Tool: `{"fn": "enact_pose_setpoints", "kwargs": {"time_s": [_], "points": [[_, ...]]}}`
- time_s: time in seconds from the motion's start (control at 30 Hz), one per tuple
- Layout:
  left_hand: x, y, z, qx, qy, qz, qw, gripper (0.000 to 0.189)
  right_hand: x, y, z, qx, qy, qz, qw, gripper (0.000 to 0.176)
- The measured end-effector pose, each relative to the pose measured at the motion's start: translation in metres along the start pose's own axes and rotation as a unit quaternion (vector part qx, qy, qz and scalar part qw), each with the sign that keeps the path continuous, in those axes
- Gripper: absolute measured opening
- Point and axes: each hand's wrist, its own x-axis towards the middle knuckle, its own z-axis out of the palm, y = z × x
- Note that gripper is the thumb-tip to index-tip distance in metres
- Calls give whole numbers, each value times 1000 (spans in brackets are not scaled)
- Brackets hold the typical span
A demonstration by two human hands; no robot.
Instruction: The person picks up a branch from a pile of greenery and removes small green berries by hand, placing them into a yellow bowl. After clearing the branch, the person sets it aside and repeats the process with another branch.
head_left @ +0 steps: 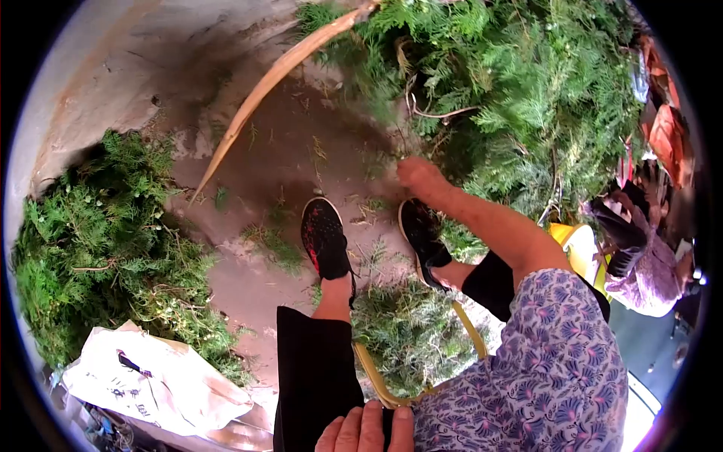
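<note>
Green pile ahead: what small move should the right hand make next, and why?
Probably settle the right hand into a grip on one sprig at the near edge of the green pile and pull it back: the hand rests there, and the left hand sits by the yellow rim.

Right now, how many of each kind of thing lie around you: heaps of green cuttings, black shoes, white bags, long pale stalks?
Heaps of green cuttings: 3 (left, top right at the right hand, between the legs)
Black shoes: 2
White bags: 1
Long pale stalks: 1
Total: 7
</note>
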Motion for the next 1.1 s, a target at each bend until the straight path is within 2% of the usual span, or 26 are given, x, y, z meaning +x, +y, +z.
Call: {"fn": "enact_pose_setpoints", "kwargs": {"time_s": [0.07,0.1,0.17,0.2,0.3,0.37,0.43,0.47,0.53,0.57,0.6,0.63,0.67,0.7,0.77,0.83,0.9,0.97,1.0,1.07,1.1], "points": [[9,3,-10,-8,-55,21,998,43,-7,3,-24,-50,-25,136,989,16],[10,5,-9,-9,-50,25,998,42,-10,4,-29,-51,-25,137,989,16],[10,6,-6,-3,-52,33,998,41,-12,4,-34,-115,89,179,973,23],[10,7,-5,2,-53,40,998,41,-8,4,-36,-115,89,180,973,23],[17,12,-8,37,-71,40,996,39,27,-1,-40,-32,127,164,978,30],[15,14,-4,33,-75,22,996,39,56,-13,-35,19,132,112,985,30],[19,15,-5,43,-81,21,996,38,87,-28,-4,59,194,-14,979,28],[16,14,-1,45,-84,17,995,38,101,-47,-2,95,147,-41,984,27],[11,12,12,40,11,21,999,38,124,-80,12,135,59,-84,986,25],[14,14,7,44,10,23,999,38,132,-90,29,141,17,-98,985,24],[19,17,0,59,-31,15,998,39,136,-98,35,138,21,-95,986,24],[23,18,-5,72,-70,10,995,39,137,-101,39,81,37,-158,983,19],[26,17,-6,71,-68,16,995,39,136,-99,45,24,50,-219,974,16],[25,16,-6,62,-75,7,995,39,128,-89,56,21,46,-216,975,16],[23,15,-6,50,-78,-2,996,39,102,-62,69,-55,110,-166,978,11],[20,15,-4,53,-75,-22,996,39,67,-35,24,-4,130,-95,987,8],[17,11,-6,48,-91,-11,995,39,26,-9,-1,-52,15,34,998,11],[14,9,-3,46,-105,8,993,40,14,-12,-31,-131,-63,164,976,16],[15,9,-2,46,-105,10,993,40,19,-6,-31,-132,-63,165,975,16],[16,9,-2,36,-109,29,993,39,44,13,-29,-3,54,237,970,23],[17,9,-2,40,-110,31,993,39,63,17,-34,34,98,225,969,30]]}}
